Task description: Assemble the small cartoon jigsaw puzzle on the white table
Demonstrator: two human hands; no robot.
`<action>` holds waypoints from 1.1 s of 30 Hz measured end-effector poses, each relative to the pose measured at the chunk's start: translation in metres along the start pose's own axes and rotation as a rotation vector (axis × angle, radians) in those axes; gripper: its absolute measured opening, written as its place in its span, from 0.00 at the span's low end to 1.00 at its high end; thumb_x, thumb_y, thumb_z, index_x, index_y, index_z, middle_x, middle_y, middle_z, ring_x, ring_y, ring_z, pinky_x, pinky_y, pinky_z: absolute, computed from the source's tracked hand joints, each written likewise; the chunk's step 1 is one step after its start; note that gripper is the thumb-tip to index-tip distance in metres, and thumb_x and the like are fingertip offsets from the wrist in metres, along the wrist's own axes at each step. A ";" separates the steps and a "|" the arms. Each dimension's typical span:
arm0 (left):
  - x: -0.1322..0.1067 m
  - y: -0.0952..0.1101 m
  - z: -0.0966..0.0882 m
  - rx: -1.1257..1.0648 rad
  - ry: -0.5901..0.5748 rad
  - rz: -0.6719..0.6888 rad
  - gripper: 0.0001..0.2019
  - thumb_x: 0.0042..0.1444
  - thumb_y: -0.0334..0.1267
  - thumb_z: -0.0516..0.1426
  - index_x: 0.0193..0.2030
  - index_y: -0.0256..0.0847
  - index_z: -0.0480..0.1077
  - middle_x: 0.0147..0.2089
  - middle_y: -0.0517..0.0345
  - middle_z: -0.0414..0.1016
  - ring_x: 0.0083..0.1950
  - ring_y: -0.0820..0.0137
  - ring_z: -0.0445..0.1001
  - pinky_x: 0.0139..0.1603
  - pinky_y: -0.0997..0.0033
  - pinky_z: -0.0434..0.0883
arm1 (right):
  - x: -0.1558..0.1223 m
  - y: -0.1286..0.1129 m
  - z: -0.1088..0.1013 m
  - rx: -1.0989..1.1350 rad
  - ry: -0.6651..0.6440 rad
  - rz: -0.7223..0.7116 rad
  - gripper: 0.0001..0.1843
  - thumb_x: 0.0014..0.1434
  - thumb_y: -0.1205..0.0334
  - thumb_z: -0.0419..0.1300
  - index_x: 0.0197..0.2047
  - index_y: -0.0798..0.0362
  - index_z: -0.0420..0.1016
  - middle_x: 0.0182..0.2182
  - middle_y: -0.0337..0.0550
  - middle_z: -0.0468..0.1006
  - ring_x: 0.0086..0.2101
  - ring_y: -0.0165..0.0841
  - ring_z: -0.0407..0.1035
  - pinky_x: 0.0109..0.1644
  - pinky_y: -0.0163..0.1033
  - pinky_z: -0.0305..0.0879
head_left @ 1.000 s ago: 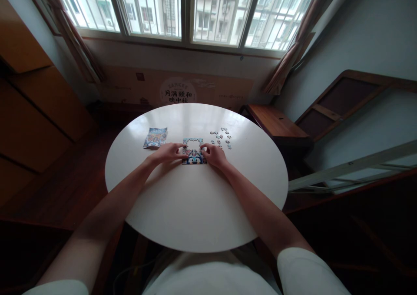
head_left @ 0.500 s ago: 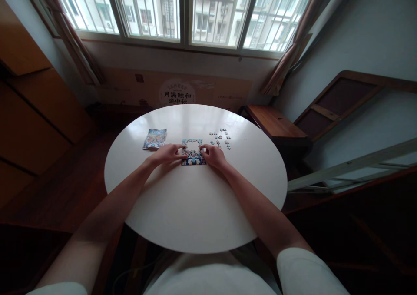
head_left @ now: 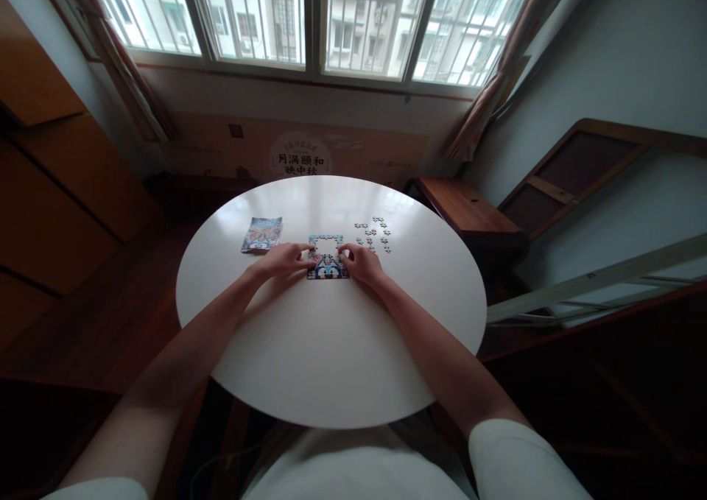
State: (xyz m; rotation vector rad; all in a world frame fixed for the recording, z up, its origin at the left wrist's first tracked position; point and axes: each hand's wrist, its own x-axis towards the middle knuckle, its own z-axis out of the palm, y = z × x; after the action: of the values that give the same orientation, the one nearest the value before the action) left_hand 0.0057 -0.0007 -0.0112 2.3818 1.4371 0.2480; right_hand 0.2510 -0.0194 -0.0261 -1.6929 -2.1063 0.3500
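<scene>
A small, partly assembled jigsaw puzzle (head_left: 328,272) lies flat on the white round table (head_left: 325,353). White shows through a gap in its upper middle, inside a frame of joined pieces. My left hand (head_left: 284,259) grips the puzzle's left edge, thumb and forefinger a little apart on it. At the right edge, my right hand (head_left: 361,262) is closed with curled fingers and holds that side. Whether a single piece sits under those fingertips is too small to tell. Several loose puzzle pieces (head_left: 370,232) are scattered beyond my right hand.
A printed picture sheet or packet (head_left: 263,234) lies on the table beyond my left hand. Behind the table are a decorated panel (head_left: 353,143) and barred windows (head_left: 361,25). A wooden bench (head_left: 467,204) stands at the right, with orange cabinets (head_left: 60,191) at the left.
Both hands stay at the puzzle's edges. The whole view shifts very slightly; nothing else visibly changes.
</scene>
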 end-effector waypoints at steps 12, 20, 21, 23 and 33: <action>-0.002 0.004 -0.002 0.003 -0.013 -0.004 0.34 0.59 0.59 0.55 0.65 0.39 0.70 0.27 0.59 0.75 0.29 0.68 0.69 0.29 0.72 0.54 | -0.001 0.000 -0.001 -0.006 -0.001 0.000 0.15 0.64 0.59 0.57 0.51 0.44 0.80 0.35 0.37 0.82 0.36 0.33 0.74 0.42 0.35 0.64; -0.001 0.003 -0.001 0.005 -0.004 -0.011 0.33 0.59 0.59 0.55 0.65 0.40 0.70 0.28 0.59 0.75 0.28 0.68 0.69 0.30 0.72 0.54 | 0.000 0.000 0.000 -0.006 0.000 0.002 0.15 0.63 0.59 0.57 0.51 0.44 0.80 0.35 0.36 0.82 0.35 0.32 0.74 0.42 0.35 0.63; -0.002 0.003 -0.001 0.006 -0.002 -0.014 0.33 0.59 0.59 0.55 0.65 0.40 0.70 0.28 0.59 0.75 0.28 0.68 0.69 0.30 0.72 0.54 | 0.000 0.000 0.000 -0.005 -0.001 0.001 0.15 0.63 0.59 0.57 0.51 0.44 0.80 0.35 0.36 0.82 0.35 0.32 0.73 0.42 0.35 0.63; -0.002 0.004 -0.002 0.002 -0.001 -0.018 0.33 0.58 0.59 0.56 0.65 0.40 0.71 0.28 0.59 0.75 0.29 0.68 0.69 0.30 0.72 0.55 | 0.000 0.001 0.001 -0.002 0.001 0.000 0.15 0.63 0.59 0.57 0.51 0.44 0.80 0.35 0.36 0.82 0.35 0.32 0.73 0.42 0.35 0.63; -0.003 0.007 -0.003 -0.014 0.003 -0.005 0.34 0.58 0.58 0.56 0.65 0.39 0.70 0.27 0.59 0.74 0.29 0.68 0.70 0.31 0.73 0.57 | 0.001 0.001 0.001 -0.005 0.003 0.007 0.15 0.63 0.59 0.57 0.51 0.44 0.80 0.35 0.37 0.82 0.35 0.33 0.73 0.42 0.35 0.64</action>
State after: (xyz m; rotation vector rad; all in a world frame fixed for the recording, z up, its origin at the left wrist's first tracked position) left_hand 0.0087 -0.0058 -0.0055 2.3668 1.4384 0.2601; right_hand 0.2514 -0.0185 -0.0273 -1.7027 -2.1010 0.3445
